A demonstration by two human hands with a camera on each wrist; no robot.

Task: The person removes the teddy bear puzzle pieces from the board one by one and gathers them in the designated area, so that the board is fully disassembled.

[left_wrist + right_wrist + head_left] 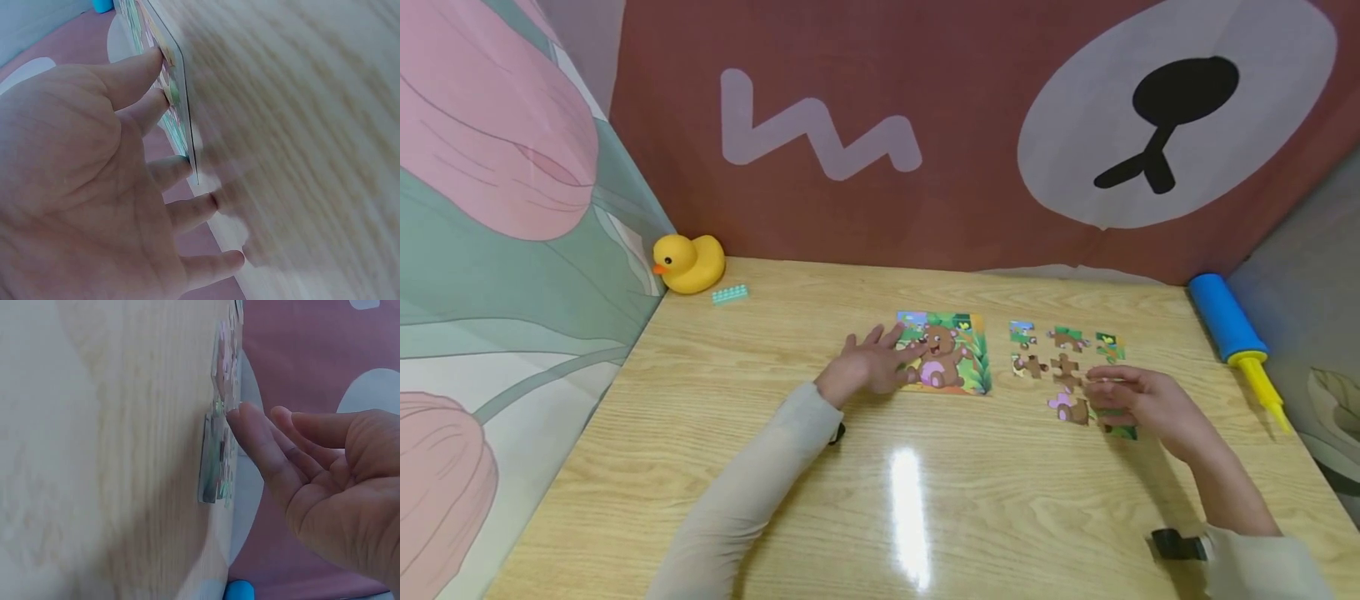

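A bear picture card (pixel 966 354) lies flat on the table, with the left hand (pixel 876 364) at its left edge. Its fingers are spread, and in the left wrist view the thumb and fingertips rest at the card's edge (pixel 178 81). To the right lie several loose jigsaw pieces, among them a pink-and-brown piece (pixel 1070 409) and a brown piece (pixel 1065 369). Over the lower right pieces hovers the right hand (pixel 1150 407), fingers loosely bent, nothing seen in its grasp. A fingertip is close to a green jigsaw piece (pixel 211 465), partly hidden by the hand in the head view.
A yellow rubber duck (pixel 692 265) and a mint toy brick (pixel 730 294) sit at the table's back left. At the right edge lies a blue and yellow toy pump (pixel 1232 329). A brown printed cloth (pixel 970 192) hangs behind the wooden table (pixel 805 517).
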